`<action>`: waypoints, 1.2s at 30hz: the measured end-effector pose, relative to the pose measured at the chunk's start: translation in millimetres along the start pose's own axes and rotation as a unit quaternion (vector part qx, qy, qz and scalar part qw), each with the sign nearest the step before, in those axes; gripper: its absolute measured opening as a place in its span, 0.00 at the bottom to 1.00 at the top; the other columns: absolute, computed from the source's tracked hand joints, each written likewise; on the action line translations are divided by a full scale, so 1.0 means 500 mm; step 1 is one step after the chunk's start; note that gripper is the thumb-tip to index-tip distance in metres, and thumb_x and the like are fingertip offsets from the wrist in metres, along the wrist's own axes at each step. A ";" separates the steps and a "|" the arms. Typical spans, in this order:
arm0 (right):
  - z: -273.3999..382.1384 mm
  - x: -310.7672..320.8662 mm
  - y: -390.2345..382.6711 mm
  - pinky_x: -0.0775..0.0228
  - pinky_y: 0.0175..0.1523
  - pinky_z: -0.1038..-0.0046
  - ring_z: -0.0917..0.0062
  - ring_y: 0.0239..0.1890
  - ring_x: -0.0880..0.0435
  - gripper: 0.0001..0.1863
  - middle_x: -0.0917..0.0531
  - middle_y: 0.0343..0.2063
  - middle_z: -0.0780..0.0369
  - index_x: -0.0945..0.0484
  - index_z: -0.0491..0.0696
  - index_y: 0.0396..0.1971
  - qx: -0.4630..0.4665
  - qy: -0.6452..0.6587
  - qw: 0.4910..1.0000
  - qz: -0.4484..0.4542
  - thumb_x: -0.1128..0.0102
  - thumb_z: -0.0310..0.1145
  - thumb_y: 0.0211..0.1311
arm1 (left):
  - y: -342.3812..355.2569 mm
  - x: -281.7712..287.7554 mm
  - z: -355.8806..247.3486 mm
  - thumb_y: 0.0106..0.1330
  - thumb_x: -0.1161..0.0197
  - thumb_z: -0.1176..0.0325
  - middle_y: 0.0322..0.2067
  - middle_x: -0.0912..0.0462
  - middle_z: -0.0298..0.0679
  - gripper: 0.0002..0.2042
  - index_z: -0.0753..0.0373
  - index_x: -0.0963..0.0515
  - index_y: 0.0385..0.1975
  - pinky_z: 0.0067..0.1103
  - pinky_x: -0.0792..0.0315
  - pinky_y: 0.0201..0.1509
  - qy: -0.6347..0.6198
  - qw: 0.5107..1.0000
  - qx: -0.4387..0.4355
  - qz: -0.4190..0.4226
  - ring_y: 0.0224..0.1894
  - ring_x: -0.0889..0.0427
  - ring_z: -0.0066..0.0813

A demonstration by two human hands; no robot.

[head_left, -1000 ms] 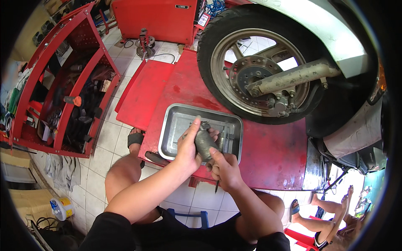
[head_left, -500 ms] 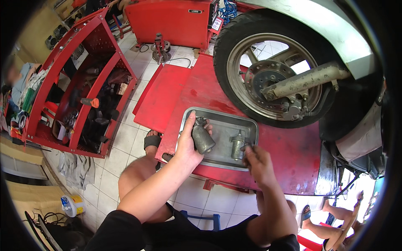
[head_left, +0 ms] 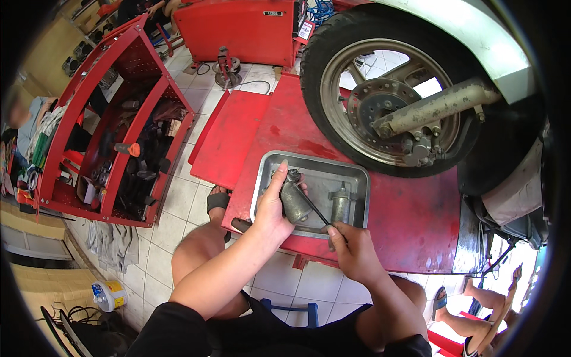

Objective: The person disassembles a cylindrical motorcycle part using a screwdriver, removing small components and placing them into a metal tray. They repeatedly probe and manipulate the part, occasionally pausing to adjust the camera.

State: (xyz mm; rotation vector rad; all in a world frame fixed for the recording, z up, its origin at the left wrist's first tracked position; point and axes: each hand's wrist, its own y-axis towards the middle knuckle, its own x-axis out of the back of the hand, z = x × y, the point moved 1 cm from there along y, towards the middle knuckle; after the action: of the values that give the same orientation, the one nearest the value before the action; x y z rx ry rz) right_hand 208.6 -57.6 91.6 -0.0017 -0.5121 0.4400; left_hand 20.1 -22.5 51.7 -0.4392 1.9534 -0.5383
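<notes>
My left hand (head_left: 271, 208) grips a grey cylindrical metal part (head_left: 293, 200), held tilted over a shallow metal tray (head_left: 357, 178) on a red lift platform (head_left: 416, 220). My right hand (head_left: 352, 250) holds a thin dark tool (head_left: 314, 208) whose tip touches the part. A second grey metal part (head_left: 339, 205) lies in the tray just beyond my right hand.
A scooter's wheel (head_left: 392, 89) with brake disc and fork stands on the platform behind the tray. A red tool cart (head_left: 113, 137) with tools is at the left on the tiled floor. A rag (head_left: 113, 244) lies on the floor. Another person's legs (head_left: 476, 315) show at the lower right.
My right hand left the second part in the tray and now holds a thin tool against the part in my left hand. The view shifted slightly.
</notes>
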 end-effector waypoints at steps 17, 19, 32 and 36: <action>0.003 -0.014 -0.004 0.33 0.28 0.64 0.57 0.19 0.24 0.11 0.23 0.16 0.52 0.26 0.38 0.29 0.017 -0.009 1.000 -0.023 0.47 0.28 0.71 | 0.001 0.000 0.008 0.62 0.29 0.53 0.35 0.19 0.38 0.19 0.62 0.23 0.40 0.25 0.23 0.42 0.009 1.000 -0.002 -0.003 0.35 0.20 0.28; 0.001 -0.013 -0.005 0.33 0.28 0.64 0.58 0.19 0.24 0.11 0.23 0.16 0.52 0.26 0.38 0.28 0.005 0.001 1.000 -0.015 0.48 0.28 0.71 | 0.002 0.001 0.009 0.62 0.29 0.53 0.35 0.19 0.38 0.19 0.62 0.23 0.40 0.25 0.23 0.42 0.007 1.000 -0.002 -0.006 0.35 0.20 0.28; -0.013 -0.002 -0.005 0.32 0.29 0.74 0.80 0.22 0.25 0.16 0.23 0.19 0.63 0.21 0.37 0.41 -0.076 0.113 0.987 0.081 0.55 0.33 0.76 | 0.008 0.000 0.016 0.62 0.29 0.53 0.34 0.19 0.38 0.21 0.64 0.24 0.41 0.25 0.21 0.39 0.014 1.000 -0.003 0.000 0.33 0.20 0.28; -0.043 0.003 -0.004 0.38 0.24 0.79 0.86 0.20 0.30 0.16 0.25 0.20 0.67 0.21 0.35 0.42 -0.268 0.456 0.829 0.182 0.54 0.33 0.76 | 0.005 0.002 0.017 0.61 0.28 0.53 0.35 0.19 0.38 0.21 0.65 0.24 0.41 0.25 0.21 0.39 0.037 0.999 0.006 0.006 0.34 0.19 0.28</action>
State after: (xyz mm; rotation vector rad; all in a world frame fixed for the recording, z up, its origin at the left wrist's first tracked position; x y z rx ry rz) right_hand 221.0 -56.6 74.0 -0.8363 0.3451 0.5934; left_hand 27.0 -22.5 46.3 -0.4057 2.0220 -0.5658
